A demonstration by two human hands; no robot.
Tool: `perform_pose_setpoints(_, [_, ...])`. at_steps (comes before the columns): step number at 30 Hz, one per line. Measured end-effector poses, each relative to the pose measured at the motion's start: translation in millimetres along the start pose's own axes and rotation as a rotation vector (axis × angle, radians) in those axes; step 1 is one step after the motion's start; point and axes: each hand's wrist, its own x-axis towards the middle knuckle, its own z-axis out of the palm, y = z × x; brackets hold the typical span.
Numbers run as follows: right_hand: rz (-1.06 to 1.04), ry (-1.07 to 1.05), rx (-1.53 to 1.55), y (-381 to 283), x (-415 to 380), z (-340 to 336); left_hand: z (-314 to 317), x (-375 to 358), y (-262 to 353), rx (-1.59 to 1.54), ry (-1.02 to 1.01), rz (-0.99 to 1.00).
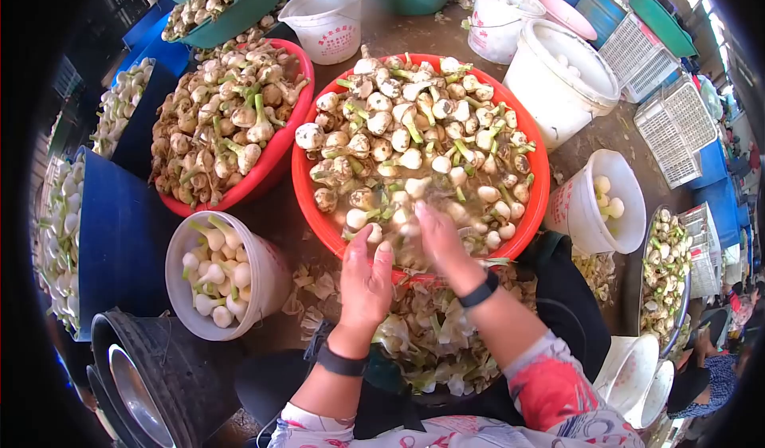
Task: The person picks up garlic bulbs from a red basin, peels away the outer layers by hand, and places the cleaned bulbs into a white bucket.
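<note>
A red tub [539, 179] of garlic bulbs [410, 158] in cloudy water stands in front of me. My left hand [366, 282] is at its near rim, palm turned inward, thumb and fingers apart, with nothing seen in it. A pale bulb shows just beyond its fingertips. My right hand [441, 242] reaches over the near part of the tub, fingers stretched out and partly smeared by motion. No bulb shows in its grasp. Between the two hands the water is blurred. Both wrists wear dark bands.
A white bucket [177, 277] of peeled garlic stands at left; another bucket [634, 237] with a few bulbs is at right. A pink-red tub [301, 89] heaped with unpeeled garlic sits back left. Peelings [434, 332] lie below my hands. White crates [677, 121] stand far right.
</note>
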Motion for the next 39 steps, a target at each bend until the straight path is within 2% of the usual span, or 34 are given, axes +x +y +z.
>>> perform_pose_setpoints(1, [0.033,-0.006,0.202,-23.0,-15.0,6.5,5.1,1.2,-4.2,0.006,0.056,0.141])
perform_pose_setpoints(2, [-0.067,0.079,0.056,-46.9,-27.9,8.8,6.7,-2.7,6.5,-0.163,0.028,0.073])
perform_pose_setpoints(3, [-0.034,0.011,-0.006,-62.5,-38.1,3.1,9.8,-8.5,18.1,-0.333,-0.006,0.003])
perform_pose_setpoints(5, [-0.047,-0.011,-0.181,-74.8,-53.3,-2.6,11.4,-13.6,26.6,-0.425,0.042,0.05])
perform_pose_setpoints(6, [-0.051,0.007,-0.171,-78.6,-60.5,-5.5,7.5,-17.2,29.1,-0.535,0.025,-0.07])
perform_pose_setpoints(7, [-0.158,0.086,-0.121,-81.6,-67.3,-8.3,3.2,-20.7,30.5,-0.642,0.009,-0.193])
perform_pose_setpoints(8, [-0.264,0.161,-0.072,-85.1,-73.3,-10.9,11.2,-19.4,5.6,-0.731,0.028,-0.215])
perform_pose_setpoints(9, [-0.268,0.172,-0.063,-91.5,-78.5,-14.9,6.1,-21.3,8.1,-0.723,0.02,-0.205])
perform_pose_setpoints(11, [-0.016,-0.075,0.212,-108.2,-90.6,-31.8,1.1,-27.3,14.7,-0.597,-0.088,-0.101])
perform_pose_setpoints(12, [-0.113,-0.099,-0.157,-120.3,-95.2,-45.1,0.5,-30.4,17.5,-0.452,-0.113,0.002])
perform_pose_setpoints(13, [-0.108,-0.076,-0.153,-120.5,-97.1,-51.2,1.2,-34.2,21.6,-0.448,-0.135,0.011])
perform_pose_setpoints(15, [-0.307,-0.079,-0.273,-115.7,-101.0,-56.8,-2.2,-42.8,30.2,-0.546,-0.284,-0.085])
perform_pose_setpoints(17, [-0.289,0.047,-0.31,-107.8,-102.4,-58.7,-3.4,-50.6,37.3,-0.514,-0.373,-0.047])
perform_pose_setpoints(19, [-0.419,0.028,-0.304,-109.5,-108.5,-64.7,4.6,-56.1,34.5,-0.546,-0.247,-0.113])
perform_pose_setpoints(20, [-0.42,-0.059,-0.299,-111.8,-116.0,-66.3,8.2,-53.5,19.5,-0.558,-0.177,-0.111])
perform_pose_setpoints(21, [-0.556,-0.192,-0.29,-114.4,-120.1,-69.6,-1.4,-51.7,38.6,-0.727,-0.229,-0.2])
perform_pose_setpoints(23, [-0.479,-0.437,-0.426,-109.5,-126.7,-73.9,-4.0,-35.3,22.6,-0.936,-0.1,-0.442])
perform_pose_setpoints(25, [-0.11,-0.571,-0.78,-85.3,-107.8,-81.2,-4.2,-34.5,16.3,-0.923,-0.072,-0.396])
perform_pose_setpoints(26, [-0.03,-0.54,-0.844,-78.8,-103.1,-90.1,-3.5,-36.5,16.2,-0.87,-0.12,-0.343])
perform_pose_setpoints(27, [-0.03,-0.534,-0.844,-76.7,-94.6,-90.2,-0.3,-34.5,19.6,-0.821,-0.166,-0.291])
perform_pose_setpoints(29, [-0.175,-0.263,-0.264,-68.8,-89.5,-79.8,2.2,-41.8,25.2,-0.788,-0.168,-0.303])
perform_pose_setpoints(31, [-0.233,-0.309,-0.363,-77.1,-85.4,-83.4,4.6,-38.2,36.5,-0.31,-0.259,-0.014])
perform_pose_setpoints(33, [-0.205,-0.391,-0.309,-73.1,-81.8,-84.4,11.0,-36.3,33.9,-0.285,-0.235,-0.028])
perform_pose_setpoints(34, [-0.184,-0.391,-0.184,-72.6,-82.4,-86.2,12.5,-35.2,35.3,-0.301,-0.246,-0.02])
perform_pose_setpoints(38, [-0.105,-0.39,-0.17,-74.4,-84.0,-94.2,16.8,-36.5,40.6,-0.227,-0.324,-0.036])
perform_pose_setpoints(39, [-0.1,-0.407,-0.252,-75.0,-83.9,-96.2,18.0,-38.3,41.2,-0.226,-0.33,-0.033])
